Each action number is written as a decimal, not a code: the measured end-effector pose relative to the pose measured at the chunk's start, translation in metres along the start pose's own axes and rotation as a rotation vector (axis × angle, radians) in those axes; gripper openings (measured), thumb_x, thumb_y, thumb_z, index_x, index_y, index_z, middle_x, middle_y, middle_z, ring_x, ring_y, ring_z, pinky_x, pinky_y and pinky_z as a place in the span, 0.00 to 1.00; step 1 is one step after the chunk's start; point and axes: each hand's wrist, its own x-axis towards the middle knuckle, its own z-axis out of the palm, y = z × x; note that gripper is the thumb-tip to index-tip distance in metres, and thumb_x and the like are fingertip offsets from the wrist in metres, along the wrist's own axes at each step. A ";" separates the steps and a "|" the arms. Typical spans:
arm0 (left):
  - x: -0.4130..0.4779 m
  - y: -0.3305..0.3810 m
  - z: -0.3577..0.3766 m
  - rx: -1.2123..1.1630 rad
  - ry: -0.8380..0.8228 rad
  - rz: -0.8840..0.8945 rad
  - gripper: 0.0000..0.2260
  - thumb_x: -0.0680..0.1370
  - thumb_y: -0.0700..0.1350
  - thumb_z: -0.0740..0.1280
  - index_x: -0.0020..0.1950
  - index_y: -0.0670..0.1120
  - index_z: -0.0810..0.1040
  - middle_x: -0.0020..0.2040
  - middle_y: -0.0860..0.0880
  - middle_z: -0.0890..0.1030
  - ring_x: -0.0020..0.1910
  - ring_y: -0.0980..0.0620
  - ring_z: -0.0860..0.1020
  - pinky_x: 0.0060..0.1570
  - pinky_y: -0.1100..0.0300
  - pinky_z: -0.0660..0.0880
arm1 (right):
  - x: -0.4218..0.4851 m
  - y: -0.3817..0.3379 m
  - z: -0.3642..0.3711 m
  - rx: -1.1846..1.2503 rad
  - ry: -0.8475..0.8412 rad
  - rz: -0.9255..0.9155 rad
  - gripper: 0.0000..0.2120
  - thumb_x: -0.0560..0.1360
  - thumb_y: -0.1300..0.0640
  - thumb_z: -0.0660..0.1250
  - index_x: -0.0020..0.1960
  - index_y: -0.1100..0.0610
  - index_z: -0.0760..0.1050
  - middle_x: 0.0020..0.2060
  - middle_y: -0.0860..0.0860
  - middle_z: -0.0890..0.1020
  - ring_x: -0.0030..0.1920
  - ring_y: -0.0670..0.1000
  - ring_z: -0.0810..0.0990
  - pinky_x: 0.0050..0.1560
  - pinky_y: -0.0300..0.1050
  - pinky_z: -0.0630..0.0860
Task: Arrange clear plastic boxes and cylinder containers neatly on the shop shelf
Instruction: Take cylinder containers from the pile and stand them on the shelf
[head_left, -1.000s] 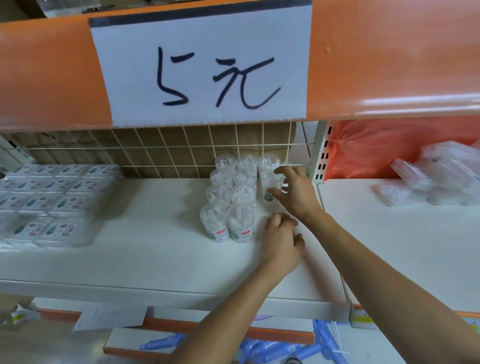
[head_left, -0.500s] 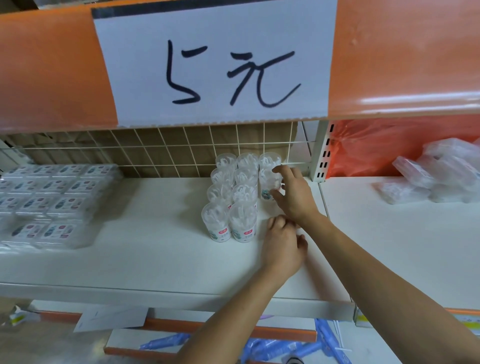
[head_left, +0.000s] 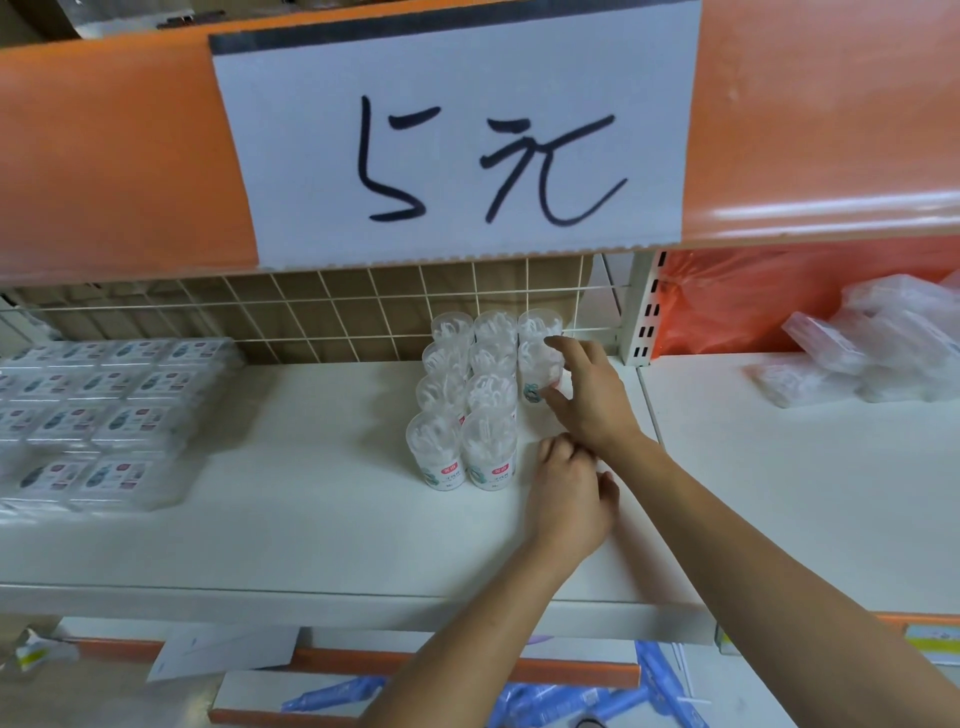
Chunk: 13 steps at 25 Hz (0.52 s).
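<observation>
On the white shelf (head_left: 311, 519) the cylinder containers (head_left: 462, 410) stand upright in a tight block against the wire grid (head_left: 311, 317) at the back, two full columns with a shorter third column begun on the right. The right hand (head_left: 587, 400) reaches in over that third column and grips one cylinder container (head_left: 535, 366), thumb low by its printed label and fingers curled round its far side; this one stands just in front of the rearmost container of the column. The left hand (head_left: 569, 499) rests knuckles-up on the shelf just right of the front pair of containers, its fingers loosely bent with nothing visible in them (the fingertips sit partly under the right wrist).

Well to the left, flat clear plastic boxes (head_left: 104, 415) lie in neat touching rows. On the neighbouring shelf section, beyond the white upright post (head_left: 644, 312), a loose heap of boxes (head_left: 872, 353) lies in front of an orange plastic bag (head_left: 753, 296). Overhead, a paper sign (head_left: 452, 140) with handwritten marks is fixed to the orange shelf edge (head_left: 104, 156).
</observation>
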 end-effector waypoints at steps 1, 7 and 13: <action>0.000 -0.001 0.000 -0.005 0.009 0.004 0.05 0.67 0.40 0.65 0.40 0.40 0.77 0.43 0.40 0.78 0.47 0.38 0.75 0.50 0.58 0.63 | -0.001 0.001 -0.001 0.003 0.007 0.008 0.27 0.71 0.62 0.69 0.68 0.55 0.66 0.62 0.58 0.70 0.56 0.57 0.75 0.53 0.42 0.69; 0.000 -0.003 0.002 -0.026 0.005 0.051 0.03 0.67 0.37 0.68 0.39 0.42 0.77 0.43 0.43 0.77 0.46 0.39 0.74 0.47 0.59 0.64 | -0.018 0.011 -0.014 -0.045 0.094 0.064 0.27 0.71 0.61 0.70 0.68 0.58 0.66 0.62 0.58 0.72 0.59 0.57 0.74 0.55 0.44 0.68; 0.015 0.012 -0.007 -0.058 -0.099 0.076 0.13 0.71 0.36 0.66 0.55 0.40 0.78 0.52 0.40 0.77 0.52 0.38 0.75 0.54 0.53 0.68 | -0.050 0.033 -0.034 -0.123 0.202 0.164 0.20 0.74 0.58 0.67 0.64 0.61 0.71 0.61 0.57 0.75 0.60 0.58 0.73 0.59 0.46 0.67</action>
